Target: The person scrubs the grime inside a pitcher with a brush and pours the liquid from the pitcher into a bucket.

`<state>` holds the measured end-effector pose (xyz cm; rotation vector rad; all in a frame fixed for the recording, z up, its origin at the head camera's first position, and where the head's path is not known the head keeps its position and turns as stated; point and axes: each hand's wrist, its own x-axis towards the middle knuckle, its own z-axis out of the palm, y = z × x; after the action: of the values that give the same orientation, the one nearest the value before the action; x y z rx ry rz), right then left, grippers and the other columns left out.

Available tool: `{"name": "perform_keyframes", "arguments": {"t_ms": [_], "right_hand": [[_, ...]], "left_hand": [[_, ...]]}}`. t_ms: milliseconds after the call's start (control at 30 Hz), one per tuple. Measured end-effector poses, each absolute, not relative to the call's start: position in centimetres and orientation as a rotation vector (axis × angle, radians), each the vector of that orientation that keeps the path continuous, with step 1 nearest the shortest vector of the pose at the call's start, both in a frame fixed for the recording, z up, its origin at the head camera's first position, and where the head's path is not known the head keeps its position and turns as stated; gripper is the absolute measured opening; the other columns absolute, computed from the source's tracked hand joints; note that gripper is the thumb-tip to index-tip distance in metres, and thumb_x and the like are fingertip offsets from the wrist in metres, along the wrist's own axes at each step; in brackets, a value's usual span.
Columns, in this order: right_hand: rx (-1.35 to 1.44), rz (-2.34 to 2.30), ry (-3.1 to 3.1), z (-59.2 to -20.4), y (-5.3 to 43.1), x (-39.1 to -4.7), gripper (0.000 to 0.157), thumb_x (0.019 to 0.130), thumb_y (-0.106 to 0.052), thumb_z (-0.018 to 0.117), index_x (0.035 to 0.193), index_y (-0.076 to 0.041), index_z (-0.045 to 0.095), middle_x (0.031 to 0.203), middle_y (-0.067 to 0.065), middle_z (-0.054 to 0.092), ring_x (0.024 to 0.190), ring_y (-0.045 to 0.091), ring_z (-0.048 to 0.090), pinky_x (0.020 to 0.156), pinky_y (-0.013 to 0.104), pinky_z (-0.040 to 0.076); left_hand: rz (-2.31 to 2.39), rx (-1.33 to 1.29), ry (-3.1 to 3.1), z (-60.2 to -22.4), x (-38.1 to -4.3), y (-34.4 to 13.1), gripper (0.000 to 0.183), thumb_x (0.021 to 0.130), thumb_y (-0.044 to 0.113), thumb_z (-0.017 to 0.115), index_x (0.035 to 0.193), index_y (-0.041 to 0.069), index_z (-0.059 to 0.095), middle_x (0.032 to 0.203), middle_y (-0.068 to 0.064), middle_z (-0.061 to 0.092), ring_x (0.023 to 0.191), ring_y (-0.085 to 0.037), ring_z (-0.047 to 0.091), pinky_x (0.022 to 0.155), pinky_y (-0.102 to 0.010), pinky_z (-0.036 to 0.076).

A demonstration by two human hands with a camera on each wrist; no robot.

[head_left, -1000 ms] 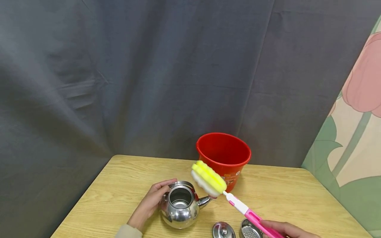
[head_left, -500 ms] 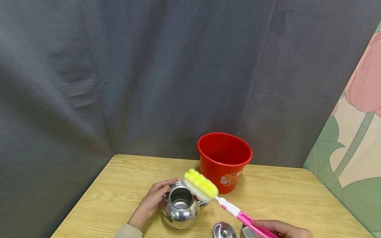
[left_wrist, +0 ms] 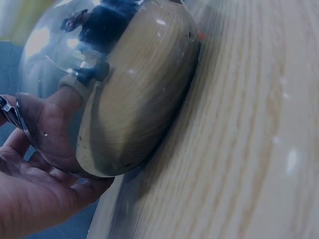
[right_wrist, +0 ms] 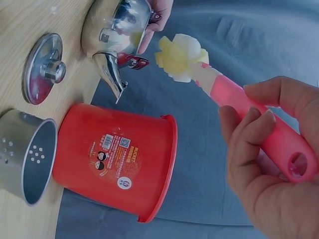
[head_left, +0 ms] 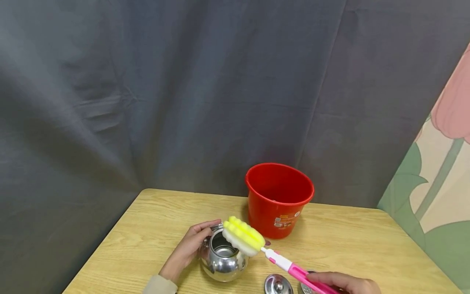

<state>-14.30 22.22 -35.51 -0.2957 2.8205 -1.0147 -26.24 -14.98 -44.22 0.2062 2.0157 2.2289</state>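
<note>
My left hand (head_left: 191,243) holds the shiny steel teapot (head_left: 223,266) at its left side, thumb near the rim and fingers by the folded-down handle. The teapot stands lidless on the table, its round mouth facing up. In the left wrist view, fingers (left_wrist: 35,169) curve against the teapot's polished side. My right hand (head_left: 346,282) grips the pink handle of a sponge bottle brush (right_wrist: 249,107). The brush's yellow-and-white sponge head (head_left: 244,237) is raised and overlaps the teapot's mouth and spout in the head view. The right wrist view shows the spout (right_wrist: 107,74) uncovered.
A red bucket (head_left: 275,218) stands behind the teapot on the wooden table (head_left: 367,245). At the front lie the steel lid (head_left: 278,284) and a perforated steel strainer cup (right_wrist: 22,157), partly hidden by the right hand in the head view. A dark curtain (head_left: 220,102) hangs behind.
The brush has moved left and down, its sponge head going from in front of the bucket to over the teapot's mouth. The left hand keeps its hold on the teapot.
</note>
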Motion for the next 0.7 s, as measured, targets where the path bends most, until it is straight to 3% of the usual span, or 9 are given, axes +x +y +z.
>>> {"name": "perform_keyframes", "arguments": {"t_ms": [300, 500, 700], "right_hand": [[-0.396, -0.784, 2.922, -35.1, 21.7, -14.9, 0.04, 0.071, -0.042, 0.075, 0.108, -0.028, 0.07, 0.076, -0.017, 0.06, 0.066, -0.002, 0.048, 0.06, 0.016, 0.046], [-0.496, -0.771, 2.881, -34.3, 21.4, -15.2, 0.042, 0.069, -0.041, 0.076, 0.108, -0.027, 0.069, 0.082, -0.017, 0.062, 0.069, -0.002, 0.049, 0.061, 0.017, 0.046], [-0.553, -0.814, 2.871, -33.5, 20.3, -15.2, 0.033, 0.074, -0.035, 0.074, 0.104, -0.021, 0.072, 0.078, -0.016, 0.063, 0.064, -0.001, 0.048, 0.059, 0.018, 0.046]], "left_hand": [[2.234, 0.221, 2.009, -44.1, -26.2, -15.0, 0.048, 0.085, 0.009, 0.049, 0.132, -0.001, 0.051, 0.139, -0.014, 0.047, 0.131, -0.027, 0.036, 0.108, -0.045, 0.024], [2.224, 0.23, 2.001, -44.0, -26.1, -15.1, 0.047, 0.087, 0.011, 0.049, 0.133, 0.0, 0.05, 0.139, -0.011, 0.048, 0.13, -0.027, 0.038, 0.109, -0.047, 0.023], [2.217, 0.233, 1.993, -44.0, -26.1, -15.1, 0.047, 0.087, 0.012, 0.048, 0.133, 0.001, 0.05, 0.14, -0.011, 0.047, 0.131, -0.028, 0.037, 0.108, -0.047, 0.023]]}}
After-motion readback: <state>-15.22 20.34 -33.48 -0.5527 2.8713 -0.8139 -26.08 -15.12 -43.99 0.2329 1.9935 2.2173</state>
